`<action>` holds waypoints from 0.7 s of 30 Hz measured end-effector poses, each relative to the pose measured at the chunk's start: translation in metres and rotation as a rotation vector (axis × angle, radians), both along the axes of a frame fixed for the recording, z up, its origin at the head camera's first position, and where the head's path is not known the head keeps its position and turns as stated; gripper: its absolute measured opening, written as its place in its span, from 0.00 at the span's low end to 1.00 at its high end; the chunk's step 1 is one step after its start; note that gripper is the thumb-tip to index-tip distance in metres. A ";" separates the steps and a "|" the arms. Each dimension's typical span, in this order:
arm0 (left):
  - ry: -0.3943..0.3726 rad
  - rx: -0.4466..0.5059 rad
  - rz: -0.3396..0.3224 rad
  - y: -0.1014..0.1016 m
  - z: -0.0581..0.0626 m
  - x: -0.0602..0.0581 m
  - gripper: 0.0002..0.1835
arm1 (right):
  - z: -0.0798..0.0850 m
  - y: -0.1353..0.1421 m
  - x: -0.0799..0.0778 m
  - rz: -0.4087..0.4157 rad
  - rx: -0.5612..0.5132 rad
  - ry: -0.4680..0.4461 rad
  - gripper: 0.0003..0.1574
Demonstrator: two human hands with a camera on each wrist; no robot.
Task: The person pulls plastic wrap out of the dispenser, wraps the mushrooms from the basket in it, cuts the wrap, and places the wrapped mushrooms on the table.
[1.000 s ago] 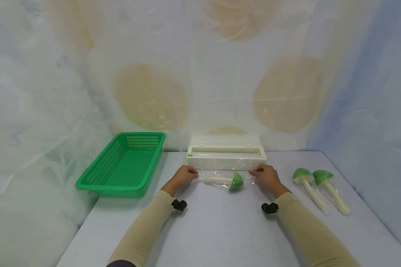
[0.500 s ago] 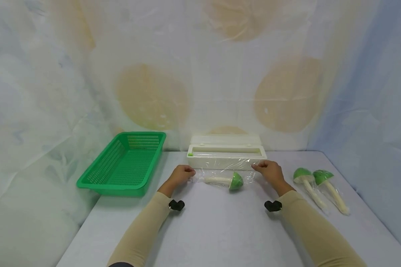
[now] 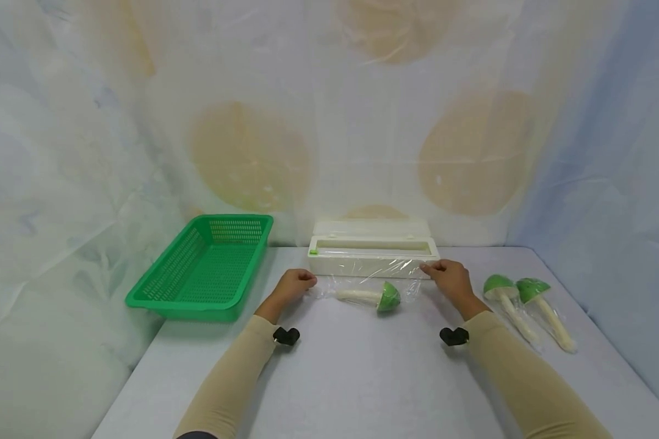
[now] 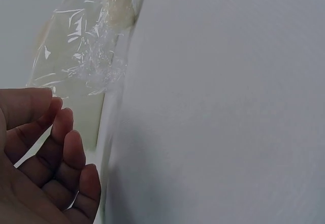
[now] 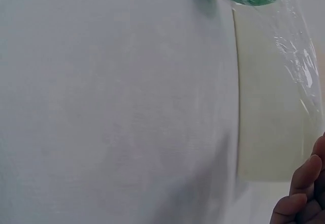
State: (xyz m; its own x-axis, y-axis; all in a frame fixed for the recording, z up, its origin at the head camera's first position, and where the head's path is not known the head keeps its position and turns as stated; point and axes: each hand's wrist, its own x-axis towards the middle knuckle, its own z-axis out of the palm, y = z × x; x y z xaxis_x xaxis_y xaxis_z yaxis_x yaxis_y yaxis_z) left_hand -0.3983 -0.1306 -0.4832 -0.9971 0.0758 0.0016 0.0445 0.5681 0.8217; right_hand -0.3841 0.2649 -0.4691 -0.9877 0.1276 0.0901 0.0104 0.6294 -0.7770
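Observation:
A toy mushroom (image 3: 388,297) with a green cap and pale stem lies on its side, partly wrapped in clear cling film (image 3: 412,289). The film runs from a white dispenser box (image 3: 326,266) with its lid raised behind it. My left hand (image 3: 288,289) pinches the film's left edge past the stem end. In the left wrist view, thumb and forefinger meet at a film corner (image 4: 76,36). My right hand (image 3: 453,284) pinches the film's right edge by the box's front right corner; its fingertips are partly cut off in the right wrist view.
A green plastic basket (image 3: 244,299) stands at the left of the white-covered table (image 3: 373,378). Two film-wrapped green-capped mushrooms (image 3: 498,284) lie side by side at the right. A patterned sheet (image 3: 362,134) hangs behind and on both sides.
My hands have moved apart, the left leftward and the right to the right and slightly up, each holding the film. The mushroom has stayed in nearly the same place.

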 end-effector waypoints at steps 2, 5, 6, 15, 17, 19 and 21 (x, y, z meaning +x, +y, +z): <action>0.007 0.014 0.005 -0.003 0.000 -0.002 0.09 | 0.003 0.000 -0.001 0.005 0.012 0.027 0.32; 0.030 0.041 0.013 -0.006 -0.001 -0.005 0.08 | 0.008 -0.001 -0.003 0.025 0.032 0.054 0.30; 0.034 0.052 0.019 -0.007 -0.001 -0.006 0.08 | 0.009 -0.002 -0.004 0.033 0.040 0.061 0.29; 0.163 0.137 0.067 -0.008 0.003 -0.012 0.06 | 0.025 -0.007 -0.016 0.118 0.117 0.142 0.25; 0.194 0.147 0.074 -0.006 0.005 -0.013 0.06 | 0.032 -0.010 -0.019 0.140 0.131 0.147 0.24; 0.215 0.148 0.083 -0.005 0.005 -0.015 0.06 | 0.039 -0.013 -0.023 0.170 0.135 0.142 0.22; 0.239 0.146 0.093 -0.004 0.006 -0.017 0.06 | 0.046 -0.019 -0.027 0.207 0.132 0.135 0.20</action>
State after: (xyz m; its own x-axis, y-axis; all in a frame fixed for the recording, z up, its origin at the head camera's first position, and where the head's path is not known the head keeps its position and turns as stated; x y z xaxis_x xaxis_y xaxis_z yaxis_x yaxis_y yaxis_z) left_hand -0.4149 -0.1341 -0.4774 -0.9698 -0.0339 0.2417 0.2004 0.4551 0.8676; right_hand -0.4112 0.2459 -0.4230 -0.9694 -0.0972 0.2253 -0.2271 0.7034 -0.6735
